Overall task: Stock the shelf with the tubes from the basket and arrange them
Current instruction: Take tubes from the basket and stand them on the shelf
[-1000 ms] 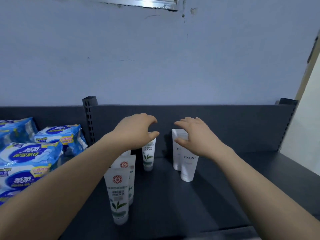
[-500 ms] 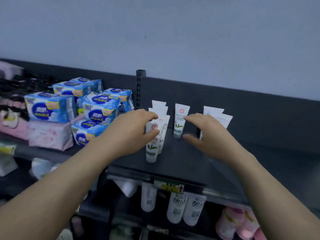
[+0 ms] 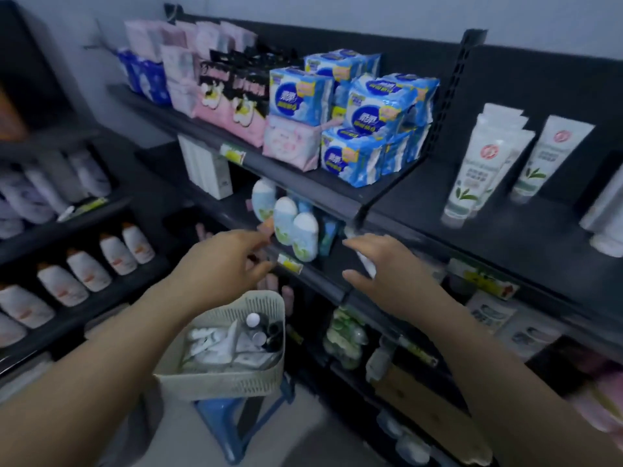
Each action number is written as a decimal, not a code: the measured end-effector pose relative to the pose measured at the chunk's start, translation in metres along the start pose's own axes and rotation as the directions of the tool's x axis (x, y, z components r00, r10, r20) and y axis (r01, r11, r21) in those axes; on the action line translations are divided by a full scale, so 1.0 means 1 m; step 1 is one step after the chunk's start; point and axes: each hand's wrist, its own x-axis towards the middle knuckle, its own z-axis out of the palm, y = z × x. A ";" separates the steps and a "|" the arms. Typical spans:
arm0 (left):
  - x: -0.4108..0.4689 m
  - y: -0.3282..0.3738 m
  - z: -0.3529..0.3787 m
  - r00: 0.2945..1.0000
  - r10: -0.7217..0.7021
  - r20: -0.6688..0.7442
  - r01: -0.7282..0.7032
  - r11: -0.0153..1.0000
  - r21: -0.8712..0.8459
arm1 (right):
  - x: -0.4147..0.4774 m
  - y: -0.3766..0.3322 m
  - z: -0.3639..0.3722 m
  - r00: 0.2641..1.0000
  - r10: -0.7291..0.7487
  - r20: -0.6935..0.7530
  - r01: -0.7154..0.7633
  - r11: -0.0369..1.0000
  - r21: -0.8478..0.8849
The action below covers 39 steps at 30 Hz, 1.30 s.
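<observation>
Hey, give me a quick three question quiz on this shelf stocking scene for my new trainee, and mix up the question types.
1. True or false: the left hand is holding a tube.
2. The basket sits on: A) a blue stool, B) a trolley, C) the floor.
3. Name what lies just left of the standing tubes on the top shelf.

Key
1. False: it is empty.
2. A.
3. The blue packs.
</observation>
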 end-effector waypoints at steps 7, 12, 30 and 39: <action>-0.010 -0.070 0.045 0.985 -0.151 0.090 0.144 0.987 0.076 | 0.038 -0.008 0.071 0.999 -0.037 0.035 0.038 0.999 -0.011; -0.011 -0.161 0.101 0.941 -0.287 0.179 0.289 0.957 0.012 | 0.088 -0.036 0.155 0.990 0.008 0.139 -0.013 0.999 0.037; 0.061 -0.337 0.375 0.802 -0.329 0.498 0.484 0.847 -0.220 | 0.190 -0.021 0.419 0.932 0.182 0.314 -0.223 0.969 0.102; 0.090 -0.348 0.483 0.737 -0.333 0.588 0.465 0.881 -0.084 | 0.216 0.020 0.494 0.953 0.122 0.278 -0.196 0.947 0.255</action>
